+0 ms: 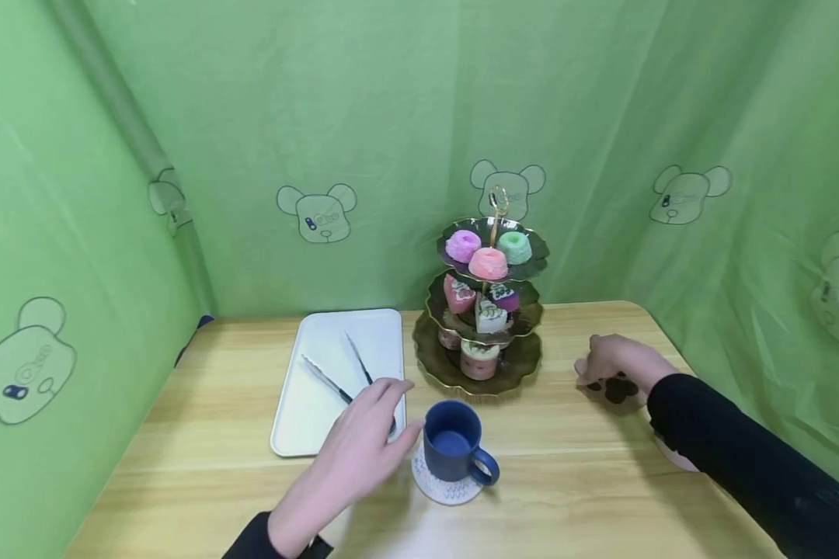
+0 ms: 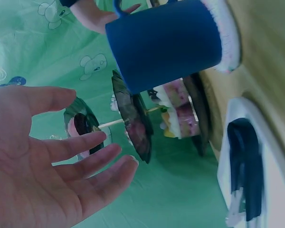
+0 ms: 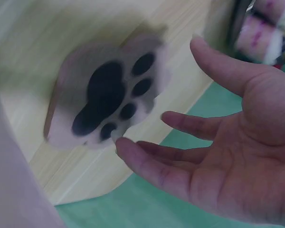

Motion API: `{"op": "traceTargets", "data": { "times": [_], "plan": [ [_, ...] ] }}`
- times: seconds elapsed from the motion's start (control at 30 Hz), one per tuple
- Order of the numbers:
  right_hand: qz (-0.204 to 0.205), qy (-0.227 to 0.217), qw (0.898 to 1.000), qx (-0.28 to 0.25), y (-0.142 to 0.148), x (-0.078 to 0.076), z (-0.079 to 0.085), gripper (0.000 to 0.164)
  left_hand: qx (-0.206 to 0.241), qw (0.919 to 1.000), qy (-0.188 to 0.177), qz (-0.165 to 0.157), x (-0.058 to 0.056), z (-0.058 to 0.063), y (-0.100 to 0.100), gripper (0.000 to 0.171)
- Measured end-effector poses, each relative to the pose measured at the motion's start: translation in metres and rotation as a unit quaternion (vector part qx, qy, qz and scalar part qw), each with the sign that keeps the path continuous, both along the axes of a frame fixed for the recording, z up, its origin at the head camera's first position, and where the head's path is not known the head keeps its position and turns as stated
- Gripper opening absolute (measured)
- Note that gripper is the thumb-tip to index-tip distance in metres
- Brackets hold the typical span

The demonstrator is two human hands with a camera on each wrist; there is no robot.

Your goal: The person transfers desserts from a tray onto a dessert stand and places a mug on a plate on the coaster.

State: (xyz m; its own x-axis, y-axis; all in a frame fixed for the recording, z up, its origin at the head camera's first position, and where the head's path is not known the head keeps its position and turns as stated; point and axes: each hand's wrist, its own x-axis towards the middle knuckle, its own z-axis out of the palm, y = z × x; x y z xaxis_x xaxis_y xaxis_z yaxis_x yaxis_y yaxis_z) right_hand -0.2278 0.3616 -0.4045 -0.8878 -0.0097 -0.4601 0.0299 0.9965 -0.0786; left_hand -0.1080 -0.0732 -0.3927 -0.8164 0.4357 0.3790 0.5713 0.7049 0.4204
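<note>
My left hand (image 1: pixel 363 435), fingers loosely spread, hovers over the front right corner of a white tray (image 1: pixel 287 423). It holds nothing. A dark blue mug (image 1: pixel 454 446) stands upright just right of its thumb, on a round patterned coaster (image 1: pixel 447 491), its handle turned to the right. At the right of the table, my right hand (image 1: pixel 622 361) is over a paw-shaped coaster (image 3: pixel 104 95) with dark pads. In the right wrist view its fingers are loosely extended; one fingertip appears at the coaster's edge, and I cannot tell whether it touches.
A three-tier stand (image 1: pixel 436 353) with scalloped dark plates holds several small cakes at the back. Tongs (image 1: pixel 328 380) lie on the tray, partly behind my left hand. A pale pinkish item (image 1: pixel 677 456) shows beneath the right sleeve. Green curtains (image 1: pixel 391 116) enclose the wooden table.
</note>
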Motion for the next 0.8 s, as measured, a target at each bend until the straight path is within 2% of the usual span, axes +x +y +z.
{"op": "traceTargets", "data": {
  "times": [0.07,0.13,0.3,0.43,0.53,0.63,0.8],
  "plan": [
    [-0.021,-0.006,1.000,0.000,0.008,-0.007,-0.004,0.084,-0.004,0.9999,-0.009,-0.008,-0.005,0.005,0.006,0.055],
    [-0.041,-0.016,0.999,-0.018,0.015,-0.012,-0.007,0.070,-0.011,0.9997,-0.018,-0.016,-0.009,0.009,0.012,0.059],
    [-0.070,-0.058,0.994,-0.062,0.027,-0.016,-0.009,0.052,-0.038,0.9988,-0.021,-0.022,-0.016,0.010,0.020,0.067],
    [-0.076,-0.073,0.993,-0.055,0.030,-0.017,-0.012,0.060,-0.066,0.9977,-0.009,-0.011,-0.020,0.006,0.020,0.070],
    [-0.074,-0.060,0.994,-0.049,0.027,-0.018,-0.013,0.063,-0.086,0.9962,-0.010,0.006,-0.022,0.003,0.018,0.072],
    [-0.066,-0.053,0.996,-0.035,0.024,-0.019,-0.012,0.063,-0.100,0.9944,-0.023,0.024,-0.022,-0.001,0.014,0.074],
    [-0.060,-0.071,0.996,-0.010,0.026,-0.017,-0.009,0.076,-0.104,0.9924,-0.046,0.046,-0.021,-0.008,0.003,0.077]
  ]
}}
